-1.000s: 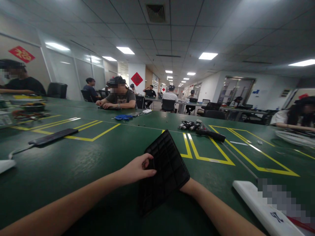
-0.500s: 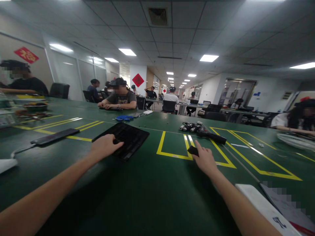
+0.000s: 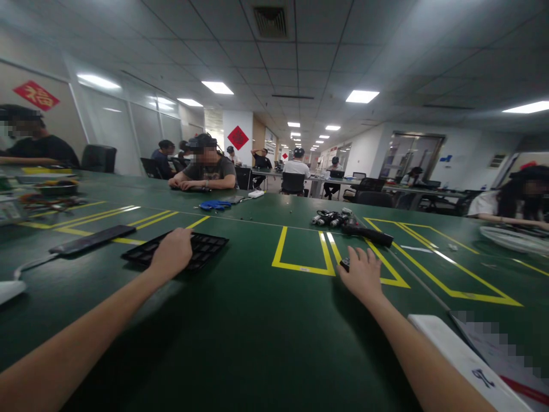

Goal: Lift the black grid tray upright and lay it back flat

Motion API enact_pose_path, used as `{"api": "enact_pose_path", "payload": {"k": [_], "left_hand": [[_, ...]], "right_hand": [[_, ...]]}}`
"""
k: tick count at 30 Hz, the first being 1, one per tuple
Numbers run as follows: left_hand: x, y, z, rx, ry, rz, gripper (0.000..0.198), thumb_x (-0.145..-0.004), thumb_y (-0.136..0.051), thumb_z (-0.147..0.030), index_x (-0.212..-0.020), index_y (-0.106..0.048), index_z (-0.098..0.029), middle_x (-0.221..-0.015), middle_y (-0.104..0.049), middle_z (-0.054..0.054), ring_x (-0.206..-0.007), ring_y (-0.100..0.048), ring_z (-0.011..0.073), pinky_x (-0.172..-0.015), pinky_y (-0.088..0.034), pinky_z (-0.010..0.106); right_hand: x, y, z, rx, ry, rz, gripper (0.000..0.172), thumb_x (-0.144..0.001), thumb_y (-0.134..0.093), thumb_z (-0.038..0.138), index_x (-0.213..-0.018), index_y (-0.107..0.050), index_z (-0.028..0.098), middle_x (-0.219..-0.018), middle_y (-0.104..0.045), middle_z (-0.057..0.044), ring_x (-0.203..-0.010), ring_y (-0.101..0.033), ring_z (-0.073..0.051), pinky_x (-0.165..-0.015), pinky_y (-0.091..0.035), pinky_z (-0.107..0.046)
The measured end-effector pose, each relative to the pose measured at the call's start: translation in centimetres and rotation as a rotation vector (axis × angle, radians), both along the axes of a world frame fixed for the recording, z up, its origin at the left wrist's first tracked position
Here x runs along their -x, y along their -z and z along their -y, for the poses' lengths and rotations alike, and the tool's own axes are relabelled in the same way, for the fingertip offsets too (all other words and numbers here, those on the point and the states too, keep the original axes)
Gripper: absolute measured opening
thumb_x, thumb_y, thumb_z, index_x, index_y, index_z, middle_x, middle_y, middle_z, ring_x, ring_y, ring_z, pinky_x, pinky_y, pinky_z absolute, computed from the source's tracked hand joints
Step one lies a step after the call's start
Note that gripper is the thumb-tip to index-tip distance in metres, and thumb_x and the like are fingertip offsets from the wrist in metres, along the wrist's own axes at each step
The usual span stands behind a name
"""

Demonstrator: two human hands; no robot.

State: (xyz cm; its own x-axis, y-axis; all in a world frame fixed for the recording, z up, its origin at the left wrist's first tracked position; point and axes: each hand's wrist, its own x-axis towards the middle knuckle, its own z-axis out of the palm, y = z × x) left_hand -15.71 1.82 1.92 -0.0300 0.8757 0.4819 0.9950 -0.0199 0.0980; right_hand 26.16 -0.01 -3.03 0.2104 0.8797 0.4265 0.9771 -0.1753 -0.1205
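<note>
Black compartment tray (image 3: 175, 250) lies flat on the green counter (image 3: 257, 332), left of centre, just right of a dark phone-like slab (image 3: 92, 238). Our left hand (image 3: 172, 253) rests on its near edge, fingers curled over the rim in a light grip. In our judgement, the tray is best settled with the palm pressing down evenly, so that it sits level and does not skate on the smooth surface.

Moving right, a yellow taped rectangle (image 3: 300, 252) stands bare between the hands. Our right hand (image 3: 363, 273) lies palm down on the yellow tape, covering a small black part (image 3: 344, 264) of which only a corner shows. We cannot tell whether the fingers clasp it or merely rest on it. A firm pinch at its sides before any lift would be prudent.

Beyond that hand lie a black-handled tool (image 3: 366, 234) and a cluster of small metal fittings (image 3: 332, 218). A white strip (image 3: 467, 366) lies at the near right.

Count: one tray, one slab, one small black part, one handled tool. The fittings are too small to count. Seven other people (image 3: 208, 170) are seated farther off, as far as we can make out.
</note>
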Motion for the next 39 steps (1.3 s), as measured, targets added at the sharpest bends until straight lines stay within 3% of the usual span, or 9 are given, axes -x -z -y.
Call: {"api": "enact_pose_path", "payload": {"k": [6, 11, 14, 17, 23, 27, 31, 35, 39], "left_hand": [[-6.4, 3.5, 1.0, 0.225, 0.459, 0.211, 0.047, -0.075, -0.029, -0.006, -0.117, -0.052, -0.012, -0.119, -0.055, 0.010, -0.112, -0.048, 0.0200, -0.099, -0.032, 0.031], [-6.8, 5.1, 0.1, 0.367, 0.531, 0.207, 0.042, -0.081, -0.032, -0.016, -0.116, -0.054, -0.016, -0.127, -0.050, 0.007, -0.120, -0.042, 0.0189, -0.104, -0.027, 0.035], [-7.0, 4.7, 0.5, 0.291, 0.516, 0.057, 0.042, -0.085, -0.033, -0.027, -0.120, -0.051, -0.011, -0.131, -0.045, 0.011, -0.124, -0.037, 0.0210, -0.105, -0.025, 0.039], [-8.4, 3.7, 3.0, 0.163, 0.604, -0.017, 0.044, -0.085, -0.038, -0.032, -0.123, -0.047, -0.013, -0.137, -0.038, 0.010, -0.128, -0.028, 0.0217, -0.107, -0.020, 0.041], [-11.9, 2.3, 8.7, 0.458, 0.970, -0.052, 0.046, -0.086, -0.038, -0.039, -0.130, -0.040, -0.022, -0.138, -0.037, 0.006, -0.127, -0.032, 0.0212, -0.104, -0.026, 0.039], [-12.2, 2.3, 9.2, 0.494, 0.961, 0.007, 0.043, -0.086, -0.039, -0.037, -0.127, -0.043, -0.023, -0.137, -0.039, 0.005, -0.125, -0.034, 0.0211, -0.103, -0.027, 0.039], [-12.0, 2.5, 8.1, 0.355, 0.885, -0.035, 0.037, -0.088, -0.036, -0.031, -0.121, -0.048, -0.021, -0.129, -0.047, 0.006, -0.117, -0.042, 0.0202, -0.098, -0.033, 0.037], [-10.7, 2.4, 5.2, 0.169, 0.543, -0.200, 0.031, -0.086, -0.038, -0.030, -0.107, -0.054, -0.014, -0.104, -0.057, 0.012, -0.092, -0.054, 0.0225, -0.079, -0.043, 0.037], [-8.2, 2.9, 2.3, 0.221, 0.277, -0.271, 0.029, -0.086, -0.034, -0.028, -0.093, -0.055, -0.010, -0.089, -0.057, 0.014, -0.078, -0.057, 0.0232, -0.066, -0.044, 0.034]], "right_hand": [[6.1, 0.4, 1.9, 0.023, -0.489, -0.191, 0.057, -0.079, -0.047, 0.041, -0.129, -0.039, 0.015, -0.134, -0.040, -0.013, -0.128, -0.022, -0.032, -0.103, -0.013, -0.054], [9.2, 1.4, 3.9, 0.213, -0.758, -0.375, 0.052, -0.081, -0.043, 0.049, -0.127, -0.044, 0.023, -0.137, -0.037, -0.006, -0.130, -0.022, -0.026, -0.106, -0.009, -0.050], [9.5, 0.9, 4.4, 0.335, -0.736, -0.217, 0.053, -0.086, -0.029, 0.050, -0.130, -0.039, 0.022, -0.140, -0.032, -0.006, -0.131, -0.022, -0.025, -0.106, -0.010, -0.048], [8.9, -0.2, 4.0, 0.289, -0.694, -0.095, 0.051, -0.087, -0.027, 0.046, -0.130, -0.038, 0.022, -0.139, -0.034, -0.006, -0.130, -0.024, -0.024, -0.106, -0.013, -0.047], [3.7, -0.6, 1.1, 0.057, -0.244, 0.077, 0.045, -0.085, -0.034, 0.031, -0.125, -0.044, 0.012, -0.133, -0.041, -0.013, -0.125, -0.029, -0.030, -0.102, -0.019, -0.049], [0.1, 0.4, 0.2, 0.117, 0.035, 0.087, 0.039, -0.083, -0.037, 0.032, -0.115, -0.052, 0.014, -0.120, -0.051, -0.016, -0.114, -0.039, -0.035, -0.091, -0.027, -0.057], [-1.0, 1.0, 0.0, 0.193, 0.061, -0.009, 0.038, -0.083, -0.036, 0.034, -0.112, -0.052, 0.016, -0.111, -0.055, -0.015, -0.105, -0.046, -0.032, -0.079, -0.041, -0.049], [-0.8, 1.0, 0.0, 0.171, 0.064, -0.006, 0.036, -0.082, -0.036, 0.033, -0.109, -0.053, 0.016, -0.109, -0.056, -0.014, -0.103, -0.046, -0.032, -0.077, -0.042, -0.047], [-0.8, 0.9, 0.1, 0.187, 0.066, -0.019, 0.038, -0.082, -0.035, 0.033, -0.111, -0.052, 0.016, -0.110, -0.055, -0.015, -0.103, -0.046, -0.031, -0.077, -0.042, -0.047]]}}
